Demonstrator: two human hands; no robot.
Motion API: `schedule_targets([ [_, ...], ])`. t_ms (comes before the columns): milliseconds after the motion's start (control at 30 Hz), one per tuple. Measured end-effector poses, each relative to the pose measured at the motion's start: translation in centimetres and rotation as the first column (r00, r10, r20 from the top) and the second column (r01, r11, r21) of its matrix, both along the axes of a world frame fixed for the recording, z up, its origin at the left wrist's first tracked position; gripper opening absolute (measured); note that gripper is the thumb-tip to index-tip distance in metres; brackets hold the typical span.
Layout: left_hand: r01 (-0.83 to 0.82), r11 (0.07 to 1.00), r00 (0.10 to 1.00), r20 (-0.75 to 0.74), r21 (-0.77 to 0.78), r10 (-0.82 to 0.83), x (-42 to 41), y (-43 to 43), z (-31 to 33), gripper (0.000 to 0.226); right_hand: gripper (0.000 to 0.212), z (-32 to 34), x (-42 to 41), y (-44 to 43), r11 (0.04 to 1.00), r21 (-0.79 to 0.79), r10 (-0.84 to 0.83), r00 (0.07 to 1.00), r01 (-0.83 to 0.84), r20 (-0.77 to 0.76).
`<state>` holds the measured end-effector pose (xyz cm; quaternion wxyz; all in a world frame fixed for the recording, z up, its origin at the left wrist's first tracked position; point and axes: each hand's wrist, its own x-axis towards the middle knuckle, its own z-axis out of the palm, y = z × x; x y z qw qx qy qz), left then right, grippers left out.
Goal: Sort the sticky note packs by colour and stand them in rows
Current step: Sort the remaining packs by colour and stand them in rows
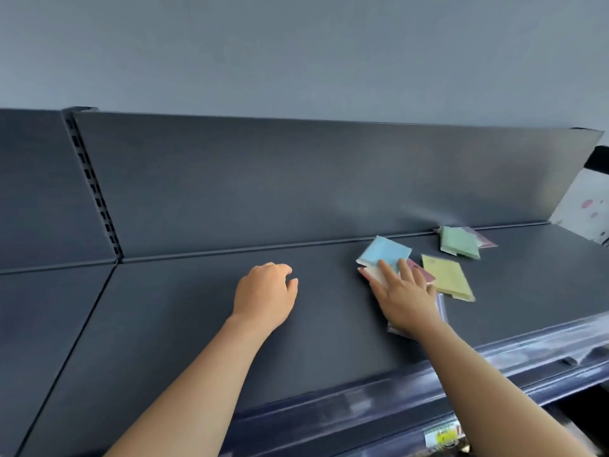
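Upper left of frame: a slotted upright (95,192) is running down to the dark shelf (184,324). The back panel (296,179) is spanning the middle band.

Left of centre: the left hand (267,291) is sitting low over bare shelf, fingers loosely curled, holding nothing. Whether it is touching the shelf: cannot tell.

Right of centre: the right hand (405,298) is lying flat, fingers straight and spread, gripping nothing. Its fingertips are pressing on the blue pack (384,252) and on a pale pack (372,273) lying partly beneath it. A dark pink pack (423,273) is showing just right of the fingers. A lilac pack (441,310) is peeking out from under the palm.

Further right: the yellow pack (446,277) is lying flat just beside the hand, its long side slanting toward lower right. Above it, the green pack (459,242) is resting at the foot of the back panel, overlapping a light pink pack (486,240).

Judgement: sorting is barely starting, since every pack is lying flat and mixed, with none standing. The whole pile is lying to the right of frame centre, under and just beyond the right fingertips, so that hand is the nearer one. The left hand is well apart from the pile, over the open stretch where rows could go. The blue pack is lying corner-on toward the back panel, so it probably needs a turn before it stands square.
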<state>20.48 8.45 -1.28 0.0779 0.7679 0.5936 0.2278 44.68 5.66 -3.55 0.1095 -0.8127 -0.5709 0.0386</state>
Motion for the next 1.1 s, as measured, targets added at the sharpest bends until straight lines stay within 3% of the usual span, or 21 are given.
schedule_targets([
  [67,-0.004,1.000,1.000,0.002,-0.014,0.004,1.7,0.1,-0.1,0.032,0.051,-0.2,0.1,0.5,0.997,0.026,0.072,0.997,-0.072,-0.009],
  [167,-0.004,1.000,1.000,0.009,-0.023,0.004,3.9,0.3,-0.1,0.035,0.044,0.2,0.5,1.3,0.966,0.129,0.244,0.955,-0.224,-0.171],
  [267,0.040,0.999,0.999,0.028,-0.007,-0.039,6.0,0.6,-0.1,0.040,0.040,0.8,3.2,1.7,0.934,0.315,0.240,0.948,-0.167,-0.210],
  [400,0.152,0.985,0.986,-0.051,-0.076,-0.156,8.8,0.6,-0.1,0.069,0.056,-0.2,8.2,1.1,0.999,0.008,-0.045,0.996,0.046,-0.081],
  [600,0.156,0.955,0.957,-0.199,-0.253,-0.209,11.6,1.1,-0.7,0.099,0.053,-0.5,7.5,1.6,0.995,-0.009,0.097,0.989,-0.099,-0.114],
  [833,0.108,0.978,0.964,-0.223,-0.179,-0.147,11.4,3.0,-0.5,0.080,0.053,0.3,7.6,3.3,0.982,0.087,0.182,0.967,-0.168,-0.180],
  [933,0.136,0.977,0.960,-0.221,-0.164,-0.170,12.6,3.7,-0.3,0.071,0.056,0.4,9.9,4.7,0.989,0.128,0.086,0.993,-0.075,-0.078],
  [1100,0.110,0.988,0.976,-0.179,-0.109,-0.128,14.9,5.3,-1.1,0.059,0.069,-0.4,15.2,6.5,0.996,0.052,-0.068,0.997,0.066,0.047],
])
